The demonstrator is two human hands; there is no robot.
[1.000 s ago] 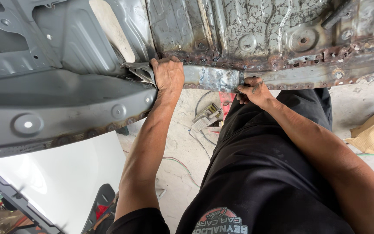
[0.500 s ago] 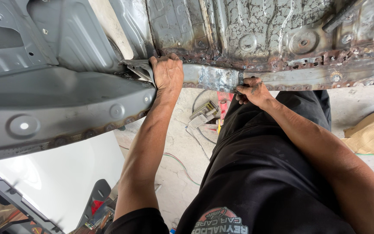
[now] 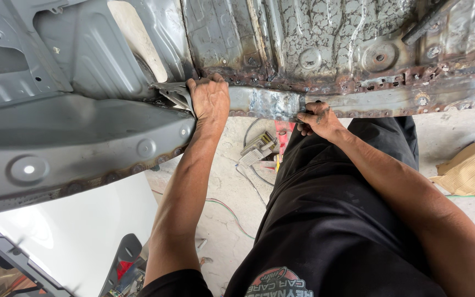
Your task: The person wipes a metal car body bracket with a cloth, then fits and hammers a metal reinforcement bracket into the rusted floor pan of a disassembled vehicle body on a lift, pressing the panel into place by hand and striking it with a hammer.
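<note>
**Still braced on the rusty sill, both hands barely moved**

Head view: hardly anything differs from half a second ago. Both hands sit at the same spots on the metal strip [image 3: 265, 103]; only the camera has drifted a little, so the white panel [image 3: 78, 231] at lower left shows slightly more.

Left hand [image 3: 210, 99]: it lies flat, palm down, on the left end of the strip, where the strip meets the grey primed beam [image 3: 78, 148]. Its fingers [image 3: 202, 82] are curled over the strip's upper edge and partly closed; whether they grip the edge or only press on it cannot be told. A bent grey tab [image 3: 174, 93] pokes out just beside the knuckles.

Right hand [image 3: 317, 120]: it is at the right end of the same bright patch, its fingers [image 3: 306, 116] bunched nearly shut and pinching the strip's lower edge, with the thumb on the face of the metal.

The strip runs level between the two hands, along the bottom of the rusted, cracked floor pan [image 3: 331, 44].

Below, on the concrete floor [image 3: 221, 198], lie a small grey tool [image 3: 257, 149] with wires, and crumpled cardboard [image 3: 471, 170] at right. Black trousers [image 3: 336, 220] fill the lower middle.
</note>
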